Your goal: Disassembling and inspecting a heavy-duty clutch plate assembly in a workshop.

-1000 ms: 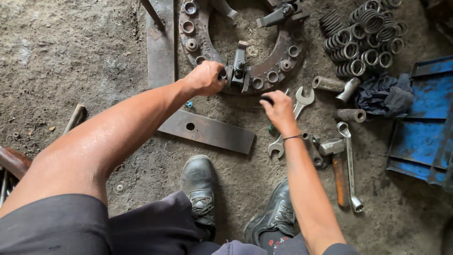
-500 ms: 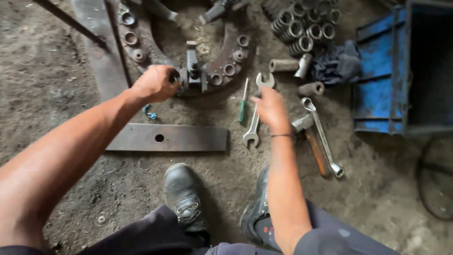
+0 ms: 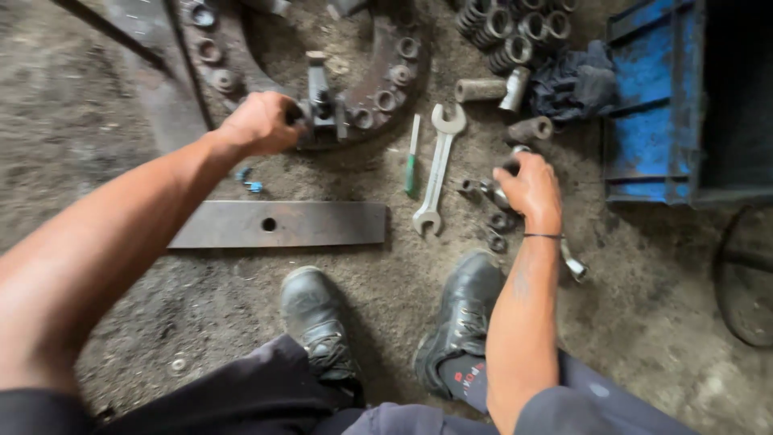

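On the dirt floor (image 3: 97, 161), seen from the head camera, I have the left hand (image 3: 262, 122) closed around a small metal fitting at the inner rim of the big ring-shaped plate (image 3: 386, 80), gripping there, I judge, to steady the part where it sits on the ring. The right hand (image 3: 530, 187) curls down over the tools near the floor's right side, beside the blue metal crate (image 3: 644, 121); its fingers wrap a metal tool handle (image 3: 572, 264) whose end shows below the wrist, though I cannot tell how firmly. A double-ended spanner (image 3: 437, 173) and green-handled screwdriver (image 3: 411, 161) lie between both hands, within reach. A flat steel bar (image 3: 282, 224) lies before my boots (image 3: 314, 314).
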